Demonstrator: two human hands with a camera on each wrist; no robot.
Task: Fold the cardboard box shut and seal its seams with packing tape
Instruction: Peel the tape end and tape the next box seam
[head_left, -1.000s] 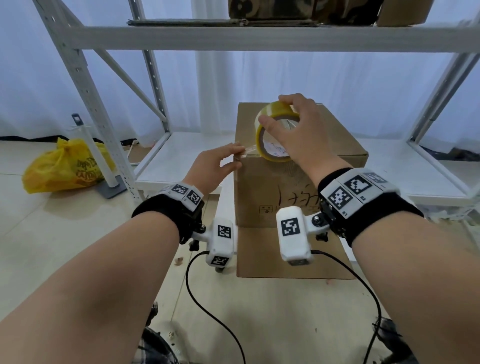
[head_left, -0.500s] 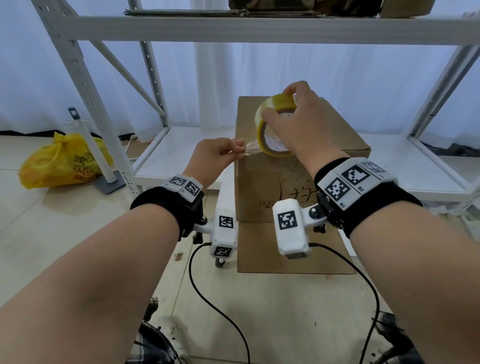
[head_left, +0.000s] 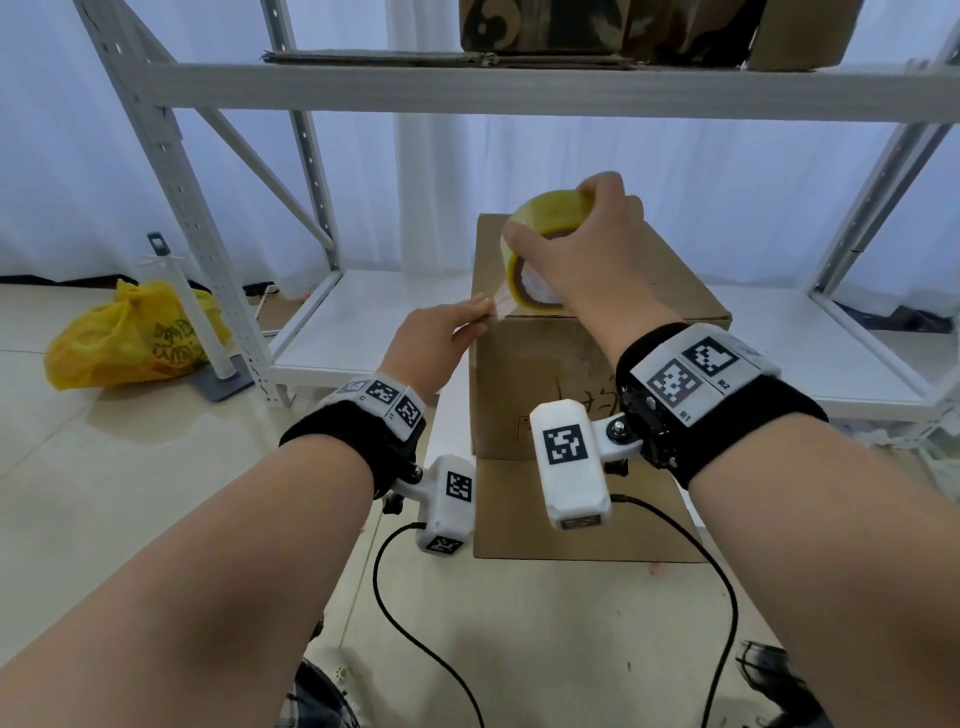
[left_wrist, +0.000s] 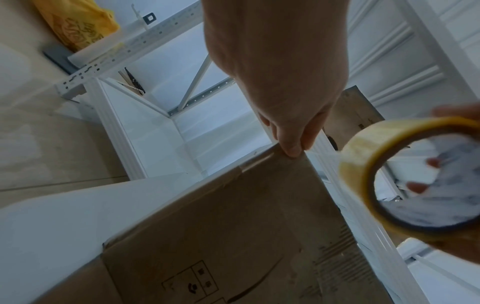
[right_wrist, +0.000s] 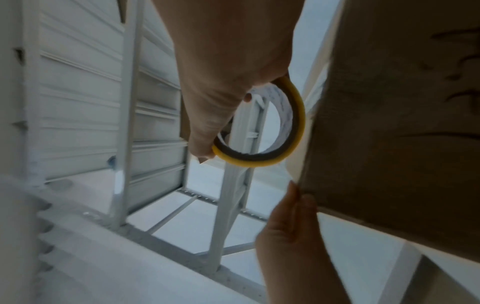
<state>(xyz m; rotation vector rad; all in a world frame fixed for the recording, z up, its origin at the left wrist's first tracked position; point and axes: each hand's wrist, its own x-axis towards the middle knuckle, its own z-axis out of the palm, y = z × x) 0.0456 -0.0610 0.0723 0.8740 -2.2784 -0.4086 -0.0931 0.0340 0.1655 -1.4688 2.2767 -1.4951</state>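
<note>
A brown cardboard box (head_left: 597, 364) stands on the low white shelf with its top flaps folded flat. My right hand (head_left: 597, 254) grips a yellowish roll of packing tape (head_left: 545, 213) just above the box's near left top corner, thumb on one rim and fingers over the other. A short clear strip (head_left: 501, 306) runs from the roll down to that corner. My left hand (head_left: 441, 332) lies with straight fingers on the strip's end, pressing it against the box's upper left edge. The left wrist view shows those fingertips (left_wrist: 292, 150) on the box (left_wrist: 233, 236) beside the roll (left_wrist: 363, 156).
A yellow plastic bag (head_left: 130, 343) lies on the floor at the left by a white post on a grey base (head_left: 223, 384). White rack uprights (head_left: 171, 171) and an upper shelf beam (head_left: 519, 91) frame the box. A flat cardboard piece (head_left: 571, 525) lies on the floor in front.
My left hand went from pinching the tape end in the air to pressing it flat on the box's left top corner. The right hand carried the roll slightly right over the box top.
</note>
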